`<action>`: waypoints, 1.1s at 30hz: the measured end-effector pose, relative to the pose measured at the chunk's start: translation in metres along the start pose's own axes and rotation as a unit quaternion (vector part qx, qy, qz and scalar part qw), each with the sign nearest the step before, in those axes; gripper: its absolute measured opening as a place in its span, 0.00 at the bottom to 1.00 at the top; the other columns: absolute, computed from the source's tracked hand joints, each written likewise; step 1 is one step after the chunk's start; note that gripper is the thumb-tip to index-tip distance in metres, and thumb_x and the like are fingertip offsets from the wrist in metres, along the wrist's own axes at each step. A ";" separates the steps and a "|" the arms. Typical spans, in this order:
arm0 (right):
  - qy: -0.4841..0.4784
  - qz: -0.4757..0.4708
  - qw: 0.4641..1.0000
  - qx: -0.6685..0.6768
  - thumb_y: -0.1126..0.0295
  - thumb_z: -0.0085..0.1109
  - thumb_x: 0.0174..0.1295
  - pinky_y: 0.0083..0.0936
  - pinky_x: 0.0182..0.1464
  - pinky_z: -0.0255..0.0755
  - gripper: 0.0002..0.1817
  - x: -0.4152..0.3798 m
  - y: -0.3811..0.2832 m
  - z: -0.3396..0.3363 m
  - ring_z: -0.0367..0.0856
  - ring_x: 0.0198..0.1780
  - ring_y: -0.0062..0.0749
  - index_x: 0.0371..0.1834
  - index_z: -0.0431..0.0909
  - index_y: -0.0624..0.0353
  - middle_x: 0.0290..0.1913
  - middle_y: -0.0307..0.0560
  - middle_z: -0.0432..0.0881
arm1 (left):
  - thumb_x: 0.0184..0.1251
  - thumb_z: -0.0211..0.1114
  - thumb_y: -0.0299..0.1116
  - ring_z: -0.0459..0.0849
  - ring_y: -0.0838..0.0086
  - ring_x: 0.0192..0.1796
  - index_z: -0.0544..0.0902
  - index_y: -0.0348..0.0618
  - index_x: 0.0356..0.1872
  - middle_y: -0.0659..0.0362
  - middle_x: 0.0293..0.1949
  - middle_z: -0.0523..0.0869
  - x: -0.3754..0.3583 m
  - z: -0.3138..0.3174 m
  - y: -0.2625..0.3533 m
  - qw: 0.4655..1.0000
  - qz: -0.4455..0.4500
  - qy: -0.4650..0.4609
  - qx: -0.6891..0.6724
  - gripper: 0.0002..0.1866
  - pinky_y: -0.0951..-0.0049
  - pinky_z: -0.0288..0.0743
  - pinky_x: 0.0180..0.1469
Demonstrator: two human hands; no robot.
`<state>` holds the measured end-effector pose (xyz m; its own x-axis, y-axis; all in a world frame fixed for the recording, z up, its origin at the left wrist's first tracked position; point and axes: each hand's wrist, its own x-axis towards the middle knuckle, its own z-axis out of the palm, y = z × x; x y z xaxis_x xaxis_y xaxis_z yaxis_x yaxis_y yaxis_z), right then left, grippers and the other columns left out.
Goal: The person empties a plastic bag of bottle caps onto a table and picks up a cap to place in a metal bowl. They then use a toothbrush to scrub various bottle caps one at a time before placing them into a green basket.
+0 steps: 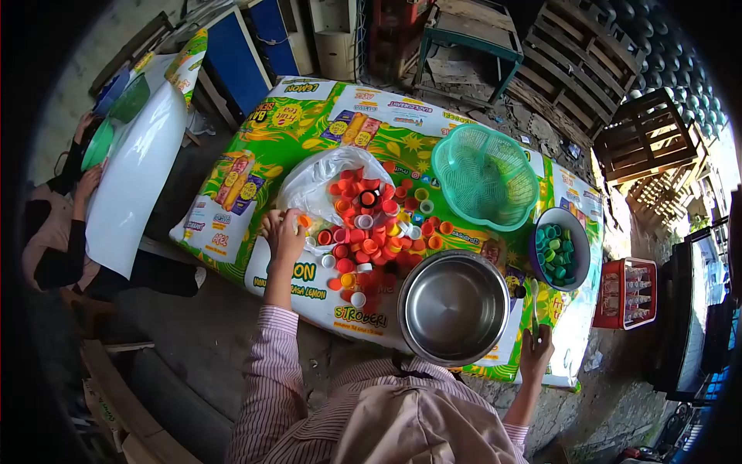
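My left hand is at the left edge of a heap of bottle caps, mostly red with some orange, yellow and white. Its fingers are closed at an orange bottle cap, beside a crumpled clear plastic bag that lies partly under the heap. Low on the right, my right hand grips the handle of a thin silver knife, its tip pointing away from me. Between my hands stands a steel bowl with nothing in it. Just beyond the knife is a purple-rimmed bowl of green and teal caps.
A turquoise mesh basket stands on the table, which has a printed cover. At the far left, another person handles green basins at a second table. A red crate of bottles and wooden pallets stand to the right.
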<state>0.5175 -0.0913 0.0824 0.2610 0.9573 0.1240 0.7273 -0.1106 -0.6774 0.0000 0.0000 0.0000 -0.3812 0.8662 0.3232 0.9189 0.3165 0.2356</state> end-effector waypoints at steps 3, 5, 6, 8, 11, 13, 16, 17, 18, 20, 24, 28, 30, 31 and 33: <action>0.000 0.000 1.000 -0.002 0.75 0.55 0.53 0.27 0.26 0.62 0.07 -0.007 -0.008 0.006 0.67 0.20 0.29 0.31 0.67 0.65 0.21 0.47 0.70 | 0.47 0.68 0.36 0.64 0.62 0.52 0.77 0.58 0.45 0.58 0.44 0.69 0.007 -0.016 0.002 0.999 -0.009 -0.026 0.020 0.20 0.59 0.56 0.52; -0.011 0.015 1.000 -0.019 0.75 0.55 0.54 0.27 0.25 0.62 0.07 -0.007 -0.013 0.002 0.66 0.20 0.28 0.30 0.67 0.65 0.20 0.47 0.70 | 0.47 0.68 0.36 0.64 0.62 0.51 0.78 0.57 0.44 0.58 0.43 0.69 0.006 -0.017 0.008 0.997 0.010 -0.051 0.052 0.19 0.59 0.56 0.51; -0.008 0.014 1.000 -0.020 0.75 0.55 0.54 0.27 0.25 0.62 0.07 -0.007 -0.013 0.002 0.66 0.20 0.28 0.30 0.67 0.65 0.20 0.47 0.70 | 0.47 0.68 0.36 0.64 0.62 0.51 0.78 0.57 0.44 0.58 0.43 0.69 0.007 -0.015 0.008 0.997 0.011 -0.050 0.050 0.19 0.59 0.56 0.51; 0.001 0.015 1.000 -0.021 0.75 0.55 0.54 0.27 0.25 0.61 0.08 -0.006 -0.013 0.003 0.66 0.20 0.27 0.30 0.66 0.65 0.20 0.47 0.69 | 0.46 0.69 0.37 0.64 0.60 0.53 0.79 0.57 0.43 0.58 0.43 0.69 0.008 -0.010 0.007 0.997 0.003 -0.061 0.047 0.18 0.56 0.54 0.56; 0.001 0.007 1.000 -0.021 0.75 0.56 0.54 0.28 0.26 0.62 0.08 -0.002 -0.015 0.001 0.67 0.20 0.30 0.31 0.67 0.65 0.21 0.48 0.71 | 0.47 0.68 0.39 0.63 0.61 0.54 0.79 0.56 0.42 0.59 0.45 0.69 0.008 -0.009 0.004 0.998 0.003 -0.058 0.000 0.17 0.57 0.54 0.56; 0.005 0.003 1.000 -0.028 0.75 0.56 0.54 0.29 0.27 0.63 0.08 0.000 -0.014 0.001 0.68 0.21 0.32 0.32 0.68 0.65 0.22 0.49 0.72 | 0.48 0.68 0.40 0.63 0.61 0.54 0.79 0.56 0.42 0.59 0.47 0.69 0.001 -0.021 0.008 0.998 0.012 -0.046 -0.038 0.17 0.58 0.54 0.55; 0.006 -0.003 0.999 -0.032 0.75 0.57 0.53 0.31 0.29 0.65 0.09 0.002 -0.009 0.005 0.70 0.22 0.37 0.33 0.68 0.65 0.23 0.51 0.73 | 0.51 0.66 0.41 0.62 0.61 0.55 0.78 0.56 0.41 0.59 0.50 0.67 -0.010 -0.047 0.015 0.996 0.017 -0.021 -0.089 0.15 0.58 0.54 0.54; 0.007 -0.006 0.999 -0.034 0.75 0.57 0.53 0.31 0.30 0.65 0.09 0.003 -0.008 0.006 0.71 0.23 0.40 0.34 0.68 0.66 0.24 0.52 0.74 | 0.53 0.65 0.42 0.62 0.61 0.56 0.78 0.55 0.41 0.59 0.52 0.67 -0.014 -0.051 0.016 0.994 0.013 -0.007 -0.105 0.14 0.59 0.55 0.54; 0.006 -0.007 0.999 -0.033 0.75 0.57 0.53 0.31 0.30 0.65 0.09 0.004 -0.011 0.006 0.71 0.23 0.40 0.34 0.68 0.66 0.24 0.52 0.74 | 0.56 0.62 0.41 0.64 0.62 0.55 0.76 0.54 0.42 0.59 0.51 0.69 -0.016 -0.054 0.015 0.993 0.021 0.012 -0.114 0.13 0.58 0.56 0.53; 0.008 -0.004 0.999 -0.034 0.75 0.57 0.53 0.32 0.31 0.65 0.10 0.006 -0.019 0.007 0.71 0.24 0.41 0.35 0.68 0.66 0.25 0.52 0.74 | 0.58 0.61 0.41 0.66 0.63 0.54 0.76 0.52 0.43 0.59 0.48 0.71 -0.020 -0.057 0.020 0.984 0.003 0.019 -0.176 0.13 0.59 0.56 0.53; 0.006 0.000 1.000 -0.025 0.76 0.57 0.53 0.31 0.30 0.65 0.10 0.009 -0.022 0.011 0.72 0.24 0.41 0.35 0.67 0.66 0.25 0.53 0.74 | 0.57 0.61 0.39 0.73 0.64 0.48 0.75 0.48 0.45 0.58 0.42 0.76 -0.037 -0.064 0.064 0.966 0.080 -0.033 -0.242 0.16 0.62 0.58 0.50; -0.002 -0.011 1.000 -0.010 0.76 0.57 0.53 0.31 0.28 0.65 0.10 0.011 -0.030 0.015 0.71 0.23 0.40 0.35 0.67 0.65 0.25 0.53 0.74 | 0.53 0.65 0.39 0.73 0.66 0.49 0.76 0.49 0.45 0.59 0.42 0.76 -0.062 -0.038 0.122 0.944 0.167 -0.109 -0.265 0.18 0.63 0.57 0.51; -0.001 -0.014 1.000 -0.006 0.76 0.57 0.53 0.31 0.27 0.64 0.10 0.010 -0.032 0.016 0.71 0.22 0.40 0.35 0.67 0.65 0.25 0.53 0.74 | 0.54 0.64 0.42 0.71 0.65 0.53 0.74 0.49 0.48 0.59 0.46 0.74 -0.068 -0.023 0.144 0.925 0.194 -0.148 -0.291 0.21 0.61 0.56 0.55; 0.001 -0.023 1.000 -0.009 0.76 0.56 0.53 0.31 0.27 0.64 0.10 0.009 -0.031 0.016 0.70 0.22 0.40 0.35 0.67 0.65 0.25 0.53 0.73 | 0.54 0.64 0.44 0.69 0.64 0.54 0.74 0.49 0.50 0.58 0.48 0.73 -0.069 -0.026 0.152 0.923 0.201 -0.176 -0.279 0.22 0.60 0.55 0.56; 0.004 -0.033 0.999 -0.014 0.76 0.56 0.53 0.31 0.26 0.64 0.10 0.010 -0.030 0.016 0.70 0.21 0.40 0.35 0.66 0.65 0.25 0.53 0.73 | 0.55 0.63 0.44 0.68 0.64 0.56 0.72 0.48 0.51 0.58 0.50 0.72 -0.064 -0.029 0.154 0.925 0.195 -0.148 -0.291 0.23 0.60 0.56 0.57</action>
<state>0.4886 -0.0747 0.0923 0.2164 0.9608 0.1734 0.7610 -0.0547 -0.6464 0.1634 -0.0177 0.0420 0.0908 0.9660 0.2419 0.7377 -0.2284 0.6353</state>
